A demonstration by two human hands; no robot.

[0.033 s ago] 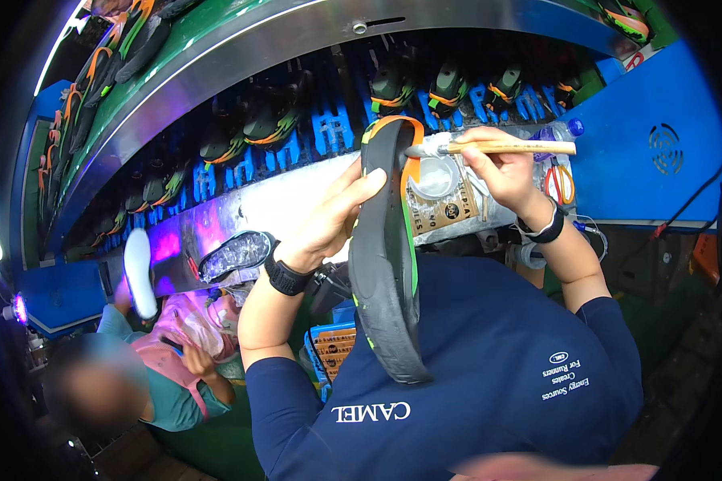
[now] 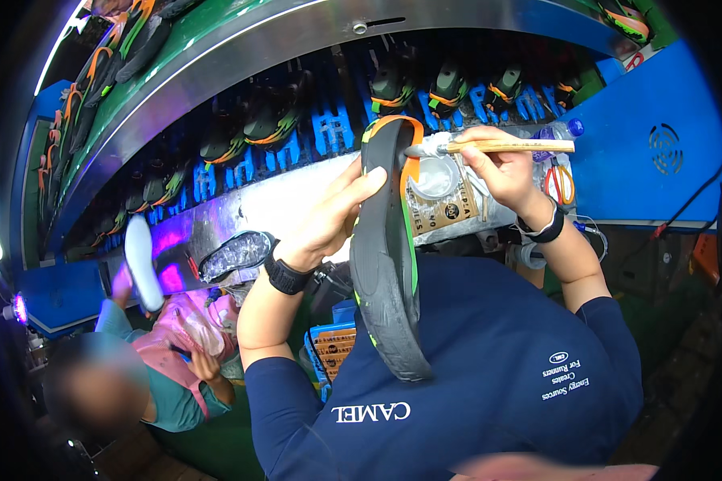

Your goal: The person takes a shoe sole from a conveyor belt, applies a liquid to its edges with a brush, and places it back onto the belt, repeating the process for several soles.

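A black shoe sole (image 2: pixel 381 264) with green edging and an orange rim at its far end stands lengthwise in front of my chest. My left hand (image 2: pixel 329 212) grips it from the left, thumb laid over its near face. In my right hand (image 2: pixel 497 167), pinched between thumb and fingers, is a brush (image 2: pixel 529 147) with a pale wooden handle. The brush's tip meets the inner side of the sole by the orange rim. Just under the brush is a round clear tub (image 2: pixel 436 178), resting by a piece of printed brown cardboard (image 2: pixel 449 212).
Beyond the bench (image 2: pixel 281 188), shoe parts (image 2: pixel 274 124) ride on blue racks (image 2: pixel 331 132). A bottle (image 2: pixel 565 129) lies near a blue panel (image 2: pixel 658 152) on the right. At left, a co-worker holds up a white sole (image 2: pixel 142 260); a clear-filled sole (image 2: pixel 237 256) lies nearby.
The co-worker's white sole has shifted slightly up and tilted, and their other hand has moved a little. My hands, sole and brush look almost still.
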